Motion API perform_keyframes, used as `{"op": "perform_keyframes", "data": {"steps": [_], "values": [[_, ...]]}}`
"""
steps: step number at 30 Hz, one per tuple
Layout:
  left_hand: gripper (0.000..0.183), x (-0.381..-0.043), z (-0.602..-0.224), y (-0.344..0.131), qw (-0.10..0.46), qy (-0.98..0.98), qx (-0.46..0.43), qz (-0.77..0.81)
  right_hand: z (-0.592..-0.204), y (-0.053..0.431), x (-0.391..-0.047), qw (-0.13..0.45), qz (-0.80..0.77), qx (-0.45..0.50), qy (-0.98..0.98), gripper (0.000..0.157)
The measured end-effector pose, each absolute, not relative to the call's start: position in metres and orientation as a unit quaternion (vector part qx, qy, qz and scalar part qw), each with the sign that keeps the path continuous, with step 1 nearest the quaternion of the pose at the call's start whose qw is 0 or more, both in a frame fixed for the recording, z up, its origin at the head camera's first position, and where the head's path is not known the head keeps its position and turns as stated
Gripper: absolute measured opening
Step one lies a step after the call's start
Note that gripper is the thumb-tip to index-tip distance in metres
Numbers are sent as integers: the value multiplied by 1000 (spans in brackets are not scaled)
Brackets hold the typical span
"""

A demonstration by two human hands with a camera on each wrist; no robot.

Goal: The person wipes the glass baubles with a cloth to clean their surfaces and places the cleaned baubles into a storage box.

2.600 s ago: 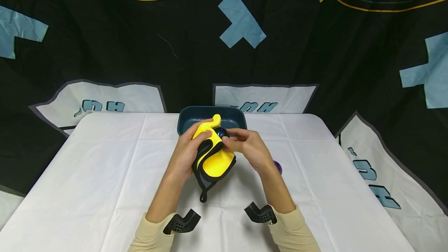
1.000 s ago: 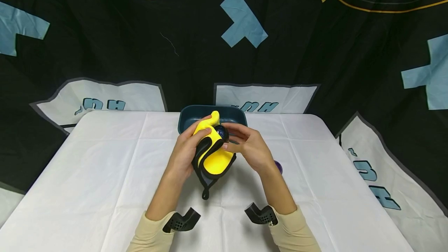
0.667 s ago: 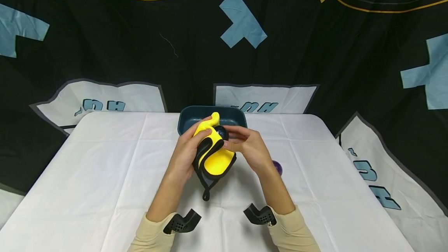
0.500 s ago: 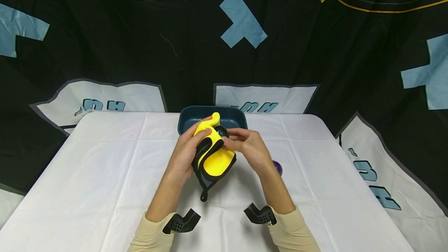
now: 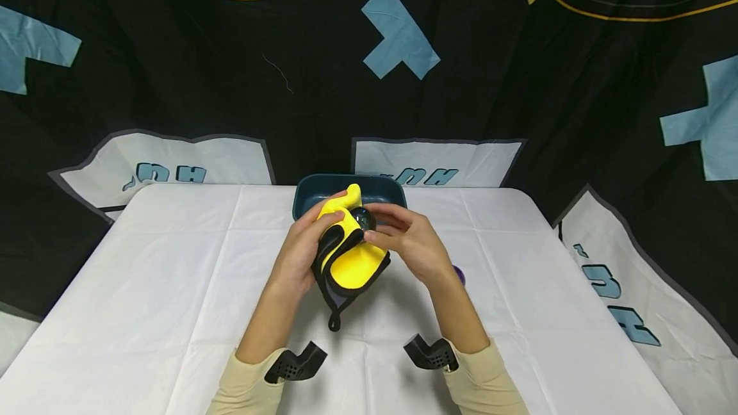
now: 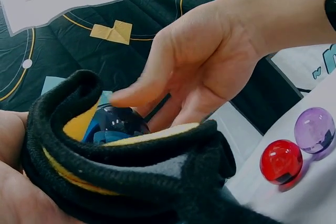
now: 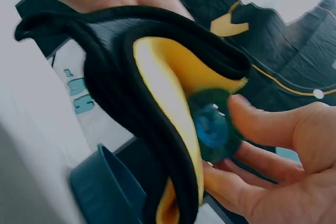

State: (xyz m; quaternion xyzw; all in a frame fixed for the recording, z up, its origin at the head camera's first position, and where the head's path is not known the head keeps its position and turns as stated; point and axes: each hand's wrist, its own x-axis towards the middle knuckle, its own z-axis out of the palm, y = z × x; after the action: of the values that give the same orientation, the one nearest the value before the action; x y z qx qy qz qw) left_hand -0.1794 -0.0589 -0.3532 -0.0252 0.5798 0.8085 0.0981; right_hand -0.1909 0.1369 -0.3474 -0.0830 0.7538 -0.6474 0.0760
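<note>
A folded yellow cloth with black edging and a hanging loop (image 5: 354,268) is gripped in my left hand (image 5: 296,248), thumb over the front fold. Partly wrapped by the cloth is a dark, glossy, see-through ball (image 5: 363,218), which looks blue-green in the right wrist view. My right hand (image 5: 415,242) pinches the ball's exposed side between thumb and fingers. In the left wrist view, the cloth's black rim (image 6: 157,174) hides the lower part of the ball.
Behind the hands, a dark teal bin (image 5: 305,194) stands at the table's far edge. A purple ball (image 6: 314,129) and a red ball (image 6: 281,162) lie side by side on the white tablecloth (image 5: 173,287), right of my right forearm.
The right fingers have repeatedly shifted their hold on the ball, spreading, closing and spreading again. The ball's visible shine has changed, and the cloth has moved slightly left with the left hand.
</note>
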Motion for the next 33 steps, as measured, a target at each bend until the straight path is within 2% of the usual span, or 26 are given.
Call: {"op": "perform_keyframes", "data": {"steps": [7,19,24,33], "values": [[38,-179,-355,-58,104,595,-15,797,-348,143,-195,91,-641,-76,758,55],[38,-177,-351,-59,116,596,-6,795,-348,144,-194,99,-640,-54,760,45],[39,-178,-351,-60,114,587,-11,801,-347,140,-193,83,-656,-63,747,45],[39,-179,-351,-60,110,586,-14,803,-345,143,-192,99,-649,-89,749,54]]}}
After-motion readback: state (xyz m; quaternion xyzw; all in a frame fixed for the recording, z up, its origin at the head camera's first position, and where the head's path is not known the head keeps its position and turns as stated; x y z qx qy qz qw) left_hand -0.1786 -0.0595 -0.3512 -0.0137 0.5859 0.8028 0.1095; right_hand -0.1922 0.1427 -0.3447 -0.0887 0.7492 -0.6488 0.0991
